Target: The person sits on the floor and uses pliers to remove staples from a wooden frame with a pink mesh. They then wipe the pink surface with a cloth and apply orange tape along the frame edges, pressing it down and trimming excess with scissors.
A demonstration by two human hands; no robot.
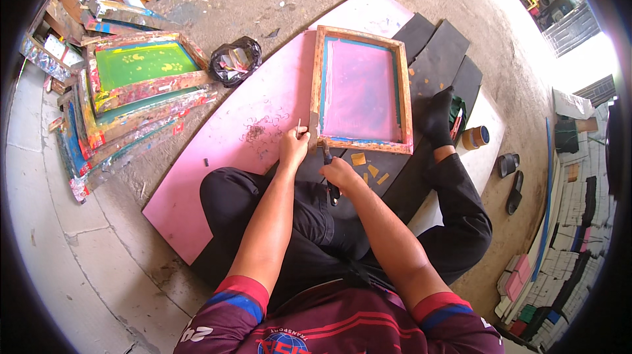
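A wooden-framed printing screen (407, 101) with a pinkish, see-through mesh lies in front of me. My left hand (293, 148) is closed beside its near left corner, against a dark brown flat piece (313, 133) on the frame's edge. A thin pale sliver sticks up from those fingers; what they pinch is mostly hidden. My right hand (340, 175) is wrapped around a black-handled hand tool (333, 193). The tool's narrow upper end reaches the same corner, and its exact kind cannot be made out. Small yellow scraps (358, 158) lie just right of this hand.
Pink board (197, 186) and dark panels (434, 51) lie under the screen. At left are stacked paint-stained screens (151, 84) and a black bag of scraps (235, 62). A jar (475, 137) stands beyond my foot (437, 117); sandals (515, 193) are farther right.
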